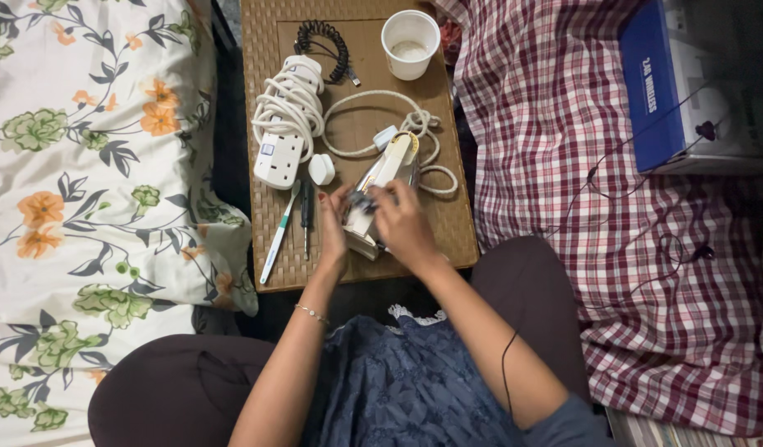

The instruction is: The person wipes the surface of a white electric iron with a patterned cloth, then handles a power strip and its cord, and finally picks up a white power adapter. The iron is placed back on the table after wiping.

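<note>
Iron, cream/white, lies near the front edge of the woven brown surface, nose pointing away from me, base end toward my lap. Both hands on its near end. Left hand cups the left side of the body, thumb up, red nail visible. Right hand is curled over the top, fingers closed round a small dark part at the rear of the iron; can't tell exactly what the part is. So: both hands gripping, neither slack.

Iron's white cord loops behind and to the right of it, partly under the nose.

Left of iron, on same surface: white plug just beside; dark-handled screwdriver and white/green tester-type screwdriver lying side by side, near left hand, not touched. Further back-left: white extension strip w/ its cable coiled on top. Back centre: black coiled cord. Back right: white paper cup, upright, pale residue inside.

Surroundings: floral sheet at left, red/white checked cloth at right w/ a blue-and-white box on it and a thin black wire trailing across. Thin bracelet on left wrist.
</note>
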